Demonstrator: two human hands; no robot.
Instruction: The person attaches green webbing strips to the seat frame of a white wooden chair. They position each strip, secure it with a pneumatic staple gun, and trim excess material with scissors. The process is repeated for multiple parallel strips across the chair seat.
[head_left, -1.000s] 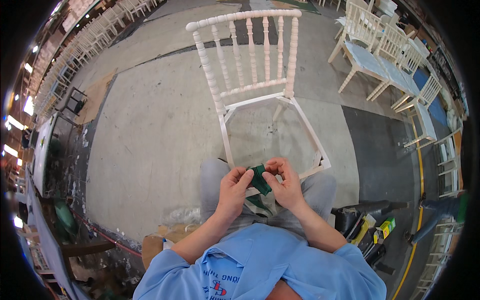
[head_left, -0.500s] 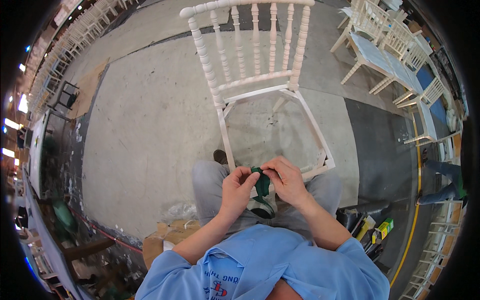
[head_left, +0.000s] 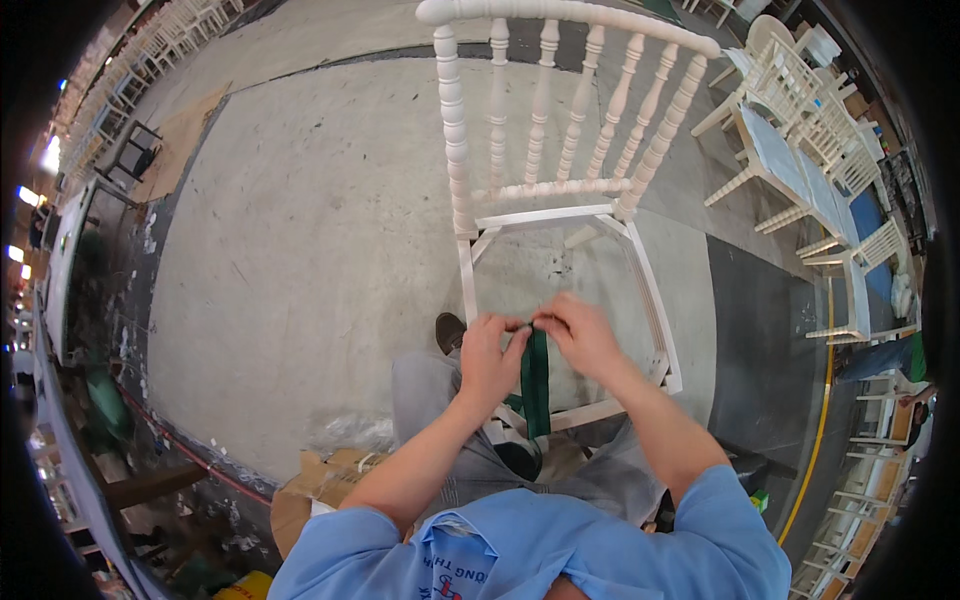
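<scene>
A dark green strip (head_left: 536,385), cloth-like and narrow, hangs down between my hands in front of my lap. My left hand (head_left: 488,362) pinches its upper end from the left. On the other side, thumb and fingers of my right hand (head_left: 582,338) close on the same end, so the fingertips nearly meet. Just beyond stands a whitish chair frame (head_left: 550,189) with turned spindles in its back and an open seat. The front rail of its seat frame is near my knees, partly behind the strip and my arms.
Pale chairs with light blue coverings (head_left: 775,150) stand at the right, and another person (head_left: 885,358) is near them. A cardboard box (head_left: 325,480) and clear plastic lie by my left thigh. Rows of chairs (head_left: 150,50) line the far left. A yellow line (head_left: 815,430) runs along the floor.
The green strip was bunched up between my fingers and now hangs long and straight. Both hands have risen a little away from me. The chair appears further right in the view.
</scene>
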